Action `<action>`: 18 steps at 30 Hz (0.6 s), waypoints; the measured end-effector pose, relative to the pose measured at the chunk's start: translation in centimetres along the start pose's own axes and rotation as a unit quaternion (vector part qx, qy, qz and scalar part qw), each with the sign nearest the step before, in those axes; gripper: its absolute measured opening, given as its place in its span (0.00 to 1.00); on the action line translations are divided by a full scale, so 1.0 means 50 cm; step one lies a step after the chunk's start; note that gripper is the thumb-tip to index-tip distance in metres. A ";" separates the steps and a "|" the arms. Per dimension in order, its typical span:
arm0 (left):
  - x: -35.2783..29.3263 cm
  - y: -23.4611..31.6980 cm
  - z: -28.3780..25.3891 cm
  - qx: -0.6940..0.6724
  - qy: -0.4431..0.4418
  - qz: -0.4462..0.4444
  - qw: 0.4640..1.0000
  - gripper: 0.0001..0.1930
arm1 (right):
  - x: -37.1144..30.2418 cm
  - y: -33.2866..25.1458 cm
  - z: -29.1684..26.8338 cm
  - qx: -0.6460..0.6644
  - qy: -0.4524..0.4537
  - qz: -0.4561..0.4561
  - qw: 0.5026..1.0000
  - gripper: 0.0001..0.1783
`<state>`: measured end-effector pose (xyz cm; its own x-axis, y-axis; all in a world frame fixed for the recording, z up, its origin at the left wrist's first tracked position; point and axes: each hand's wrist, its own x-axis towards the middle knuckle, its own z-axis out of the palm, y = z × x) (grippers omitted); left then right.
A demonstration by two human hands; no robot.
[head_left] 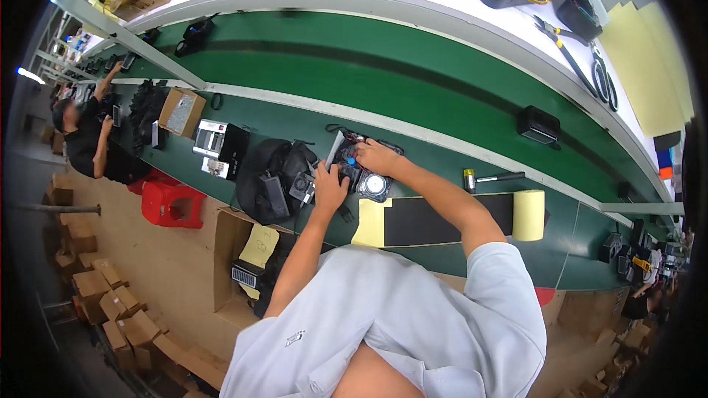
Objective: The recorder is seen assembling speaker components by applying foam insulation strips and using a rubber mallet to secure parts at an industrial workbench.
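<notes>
An opened black electronic device point(352, 175) with loose inner parts and wires lies on the green bench in front of me. My left hand point(330, 186) is closed at its left side, by the upright edge of a pale flat panel point(335, 149). My right hand point(376, 157) reaches over its far side with bent fingers pressed together among the parts; what they pinch is hidden. A round, white-faced speaker-like part point(375, 186) sits at its near right. A small grey boxy unit point(302, 188) is just left of my left hand.
Left on the bench are a black bundle point(264, 180), a silver-and-black machine point(221, 149) and a small carton point(181, 112). Right lie a hammer point(495, 177) and a yellow roll point(528, 215) on a black strip. A shelf point(354, 0) overhangs the far side. A co-worker point(92, 133) sits far left.
</notes>
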<state>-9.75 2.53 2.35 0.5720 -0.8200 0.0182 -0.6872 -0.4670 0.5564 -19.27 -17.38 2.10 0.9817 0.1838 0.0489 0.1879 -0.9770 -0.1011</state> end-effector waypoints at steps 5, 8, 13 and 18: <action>-0.002 -0.022 0.002 -0.004 0.019 -0.003 1.000 0.22 | -0.044 -0.069 -0.109 0.176 0.247 0.208 0.930 0.08; 0.001 -0.001 -0.011 -0.047 -0.010 -0.032 0.998 0.21 | -0.112 -0.149 -0.129 0.259 0.213 0.478 0.812 0.09; -0.005 0.012 0.002 -0.078 -0.020 -0.044 0.996 0.20 | -0.176 -0.295 -0.004 0.374 -0.227 0.541 0.718 0.34; -0.018 0.014 0.029 -0.142 -0.029 -0.032 0.989 0.19 | -0.151 -0.332 0.040 0.195 -0.168 0.578 0.774 0.38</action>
<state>-11.39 2.47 1.53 0.5780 -0.8132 -0.0680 -0.4925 -0.4140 0.7655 -29.75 -2.33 1.43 0.4397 -0.7078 -0.5529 -0.8923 -0.4143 -0.1792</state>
